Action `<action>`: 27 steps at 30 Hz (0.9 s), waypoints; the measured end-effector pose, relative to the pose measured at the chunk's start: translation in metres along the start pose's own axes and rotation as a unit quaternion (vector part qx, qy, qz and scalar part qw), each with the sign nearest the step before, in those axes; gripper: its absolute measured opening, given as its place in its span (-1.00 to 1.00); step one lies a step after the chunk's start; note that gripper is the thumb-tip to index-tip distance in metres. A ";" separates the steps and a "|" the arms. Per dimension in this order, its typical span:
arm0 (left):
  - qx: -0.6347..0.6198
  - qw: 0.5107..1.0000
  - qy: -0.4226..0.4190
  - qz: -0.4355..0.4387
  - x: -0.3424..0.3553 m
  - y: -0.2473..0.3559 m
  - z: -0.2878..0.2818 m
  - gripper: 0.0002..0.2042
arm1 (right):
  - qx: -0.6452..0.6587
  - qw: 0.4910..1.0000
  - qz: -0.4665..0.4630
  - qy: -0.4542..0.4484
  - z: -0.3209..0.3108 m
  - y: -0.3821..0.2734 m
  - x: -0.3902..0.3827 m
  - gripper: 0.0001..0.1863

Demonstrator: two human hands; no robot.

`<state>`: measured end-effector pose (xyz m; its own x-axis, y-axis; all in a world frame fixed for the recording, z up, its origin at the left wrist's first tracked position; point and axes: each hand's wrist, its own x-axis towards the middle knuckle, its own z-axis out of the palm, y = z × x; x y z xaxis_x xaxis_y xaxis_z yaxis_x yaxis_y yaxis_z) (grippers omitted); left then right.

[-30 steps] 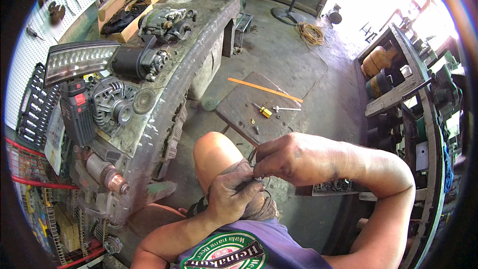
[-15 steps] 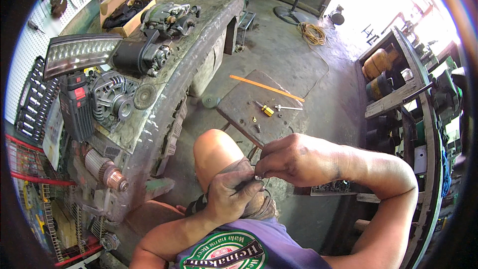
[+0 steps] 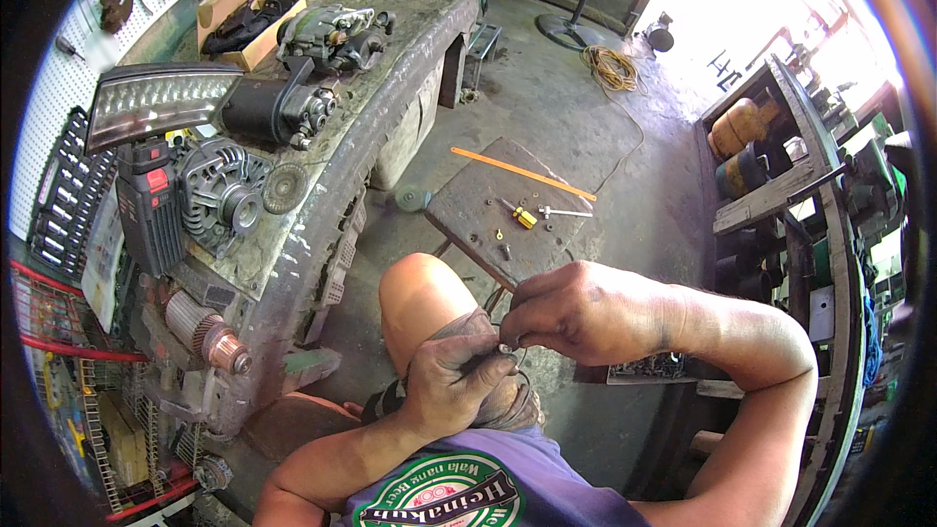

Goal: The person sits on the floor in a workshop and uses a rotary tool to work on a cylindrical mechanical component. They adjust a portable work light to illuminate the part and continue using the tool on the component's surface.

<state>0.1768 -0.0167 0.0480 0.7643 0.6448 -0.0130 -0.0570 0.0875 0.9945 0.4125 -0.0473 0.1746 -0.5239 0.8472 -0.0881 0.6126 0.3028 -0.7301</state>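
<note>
My left hand (image 3: 454, 381) and my right hand (image 3: 571, 312) meet above my lap, both closed in a pinch. A tiny shiny piece (image 3: 506, 347) shows between the fingertips, too small to name. A thin dark wire (image 3: 525, 371) curves just below it; its ends are hidden. Beyond my hands stands a low worn table (image 3: 459, 195). On it lie an orange hacksaw blade (image 3: 522, 173), a screwdriver with a yellow handle (image 3: 524, 218), a slim silver tool (image 3: 566, 212), a small yellow ring-like part (image 3: 499, 234) and a dark bolt (image 3: 506, 252).
Along the left runs a workbench (image 3: 390, 49) bearing an alternator (image 3: 224, 195), a starter motor (image 3: 278, 112) and a cordless tool battery (image 3: 151, 210). A copper-ended armature (image 3: 207, 332) sits at its near end. Shelving (image 3: 771, 200) lines the right. A coiled cable (image 3: 612, 68) and fan stand (image 3: 576, 31) are ahead.
</note>
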 end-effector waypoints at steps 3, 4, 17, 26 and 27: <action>0.012 1.000 0.002 0.019 0.000 -0.001 0.000 -0.72 | 0.003 1.000 -0.005 -0.010 -0.002 -0.002 0.000 -0.83; 0.015 1.000 -0.001 0.021 0.001 -0.001 0.000 -0.72 | 0.007 1.000 -0.005 -0.014 -0.004 -0.002 0.000 -0.83; 0.046 0.999 -0.009 0.006 0.001 -0.004 0.000 -0.73 | -0.056 0.997 0.028 -0.054 -0.002 0.002 0.004 -0.86; 0.015 1.000 0.002 0.004 0.002 -0.004 0.007 -0.74 | -0.115 0.985 0.076 -0.107 -0.006 0.000 0.004 -0.75; 0.017 1.000 0.005 0.005 0.002 -0.003 0.007 -0.74 | -0.118 0.985 0.067 -0.109 -0.006 0.002 0.004 -0.74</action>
<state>0.1834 -0.0211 0.0453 0.7574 0.6530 -0.0042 -0.0420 0.0551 0.9976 0.4148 -0.0407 0.1769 -0.5277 0.7807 -0.3348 0.7916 0.3089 -0.5272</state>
